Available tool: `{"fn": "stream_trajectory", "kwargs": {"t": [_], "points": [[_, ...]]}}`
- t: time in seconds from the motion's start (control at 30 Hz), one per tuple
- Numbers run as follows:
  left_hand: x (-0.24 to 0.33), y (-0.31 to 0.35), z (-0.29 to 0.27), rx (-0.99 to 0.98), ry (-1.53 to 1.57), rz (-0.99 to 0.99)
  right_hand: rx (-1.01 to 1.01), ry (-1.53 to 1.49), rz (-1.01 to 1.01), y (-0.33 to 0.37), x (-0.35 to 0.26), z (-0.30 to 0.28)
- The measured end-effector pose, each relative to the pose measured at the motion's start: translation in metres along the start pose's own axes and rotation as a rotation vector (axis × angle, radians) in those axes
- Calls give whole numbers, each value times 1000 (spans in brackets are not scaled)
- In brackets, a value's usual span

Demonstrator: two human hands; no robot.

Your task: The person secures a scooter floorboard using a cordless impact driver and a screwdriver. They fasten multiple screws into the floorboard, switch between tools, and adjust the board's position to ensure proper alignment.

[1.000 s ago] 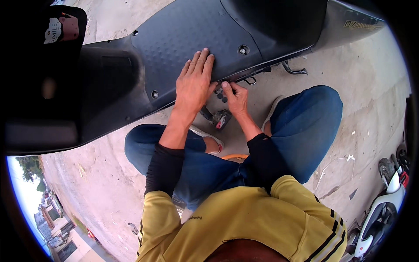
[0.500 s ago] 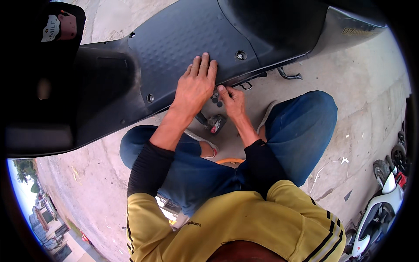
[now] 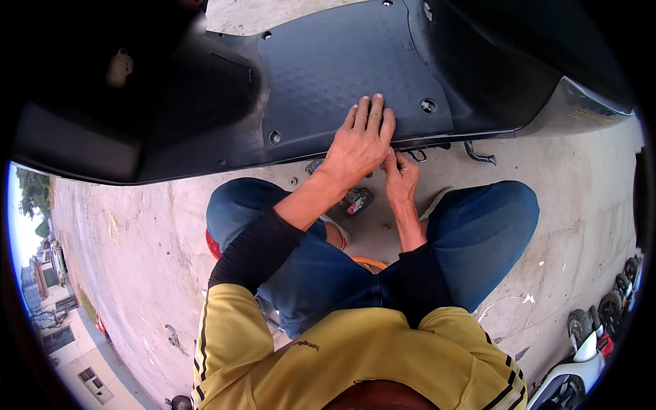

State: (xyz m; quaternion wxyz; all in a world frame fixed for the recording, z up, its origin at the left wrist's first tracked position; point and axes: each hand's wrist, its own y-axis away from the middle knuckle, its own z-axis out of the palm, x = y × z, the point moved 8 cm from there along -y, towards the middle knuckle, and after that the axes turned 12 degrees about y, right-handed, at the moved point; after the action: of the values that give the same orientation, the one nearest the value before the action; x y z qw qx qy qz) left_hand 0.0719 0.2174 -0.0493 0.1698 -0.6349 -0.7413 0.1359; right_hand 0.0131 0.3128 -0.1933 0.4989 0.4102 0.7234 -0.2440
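A dark, dimpled floorboard panel (image 3: 328,75) of a scooter stretches across in front of me. My left hand (image 3: 360,142) lies flat on it near the close edge, fingers stretched out toward the far side. Just under that edge, my right hand (image 3: 402,175) is closed, thumb and fingers pinched together against the rim; whatever they grip is hidden. The right fingertips almost meet the heel of the left hand. Recessed bolts sit at the panel's corners, one bolt (image 3: 428,105) right of my left hand and another bolt (image 3: 275,137) to its left.
What looks like a black-and-red cordless power tool (image 3: 357,200) lies on the concrete between my feet. A metal stand (image 3: 480,154) sticks out below the scooter at right. A small round part (image 3: 293,181) is on the ground. Another white scooter (image 3: 570,379) stands at lower right.
The view has shifted, so the scooter sits further right. Both hands keep nearly the same places on the panel, with the right fingers slightly closer to the left hand.
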Motion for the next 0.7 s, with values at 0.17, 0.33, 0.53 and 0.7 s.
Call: {"fn": "stream_trajectory", "kwargs": {"t": [0.17,0.33,0.53,0.7], "points": [[-3,7,0,64,-15,-1,-2,197,68,4,12,-14],[-1,11,4,108,-57,-24,119,-293,160,5,-2,-48],[1,8,5,107,-6,-45,194,-446,137,-23,-39,-79],[-3,10,5,75,6,-58,184,-320,249,-45,-62,-85]]}}
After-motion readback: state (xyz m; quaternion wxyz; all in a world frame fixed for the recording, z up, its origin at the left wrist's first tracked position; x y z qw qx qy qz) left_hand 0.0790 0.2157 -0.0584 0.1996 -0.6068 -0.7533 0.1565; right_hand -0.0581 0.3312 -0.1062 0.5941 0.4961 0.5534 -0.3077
